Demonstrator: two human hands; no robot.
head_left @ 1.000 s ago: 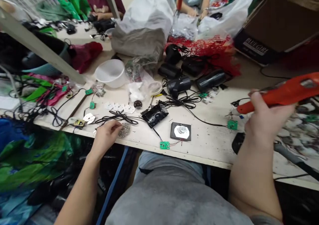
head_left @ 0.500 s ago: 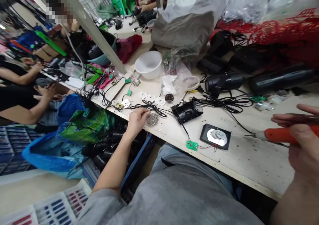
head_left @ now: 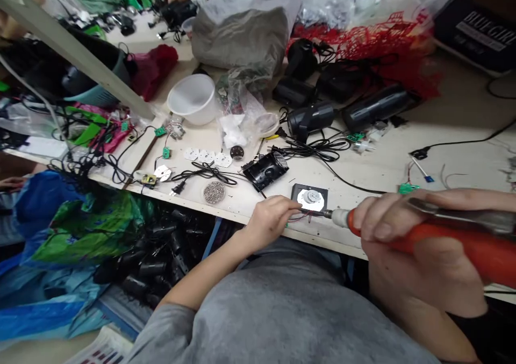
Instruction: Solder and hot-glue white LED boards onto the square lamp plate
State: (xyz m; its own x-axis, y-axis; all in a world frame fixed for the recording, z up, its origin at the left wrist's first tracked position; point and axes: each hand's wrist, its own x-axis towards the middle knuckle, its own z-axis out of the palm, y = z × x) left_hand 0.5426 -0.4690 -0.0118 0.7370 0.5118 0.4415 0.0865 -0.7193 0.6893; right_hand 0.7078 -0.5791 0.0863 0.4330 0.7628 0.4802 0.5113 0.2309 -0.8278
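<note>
My right hand [head_left: 382, 227] grips an orange electric screwdriver [head_left: 494, 259], its bit pointing left. Just beyond the bit tip, the fingers of my left hand [head_left: 268, 221] are pinched together; anything between them is too small to make out. Right behind the fingertips and bit lies a square black plate [head_left: 296, 191] bearing a white piece with a round motor-like part [head_left: 312, 196]. Thin wires run by its near edge. An open black housing [head_left: 266, 170] rests to the left of the plate. A round heap of small screws [head_left: 214, 192] sits near the table's front edge.
Behind are a white bowl [head_left: 192, 98], coiled black cables [head_left: 318, 150] and black cylindrical housings [head_left: 377, 107]. White plates [head_left: 206, 156] lie left; a green circuit board [head_left: 408, 188] lies right. A slanted post [head_left: 80, 52] crosses the left. Black parts [head_left: 153, 268] fill the space below the table.
My left hand has moved from the screw heap rightward to the screwdriver's tip. My right hand has brought the screwdriver left to the black plate. The view has swung right.
</note>
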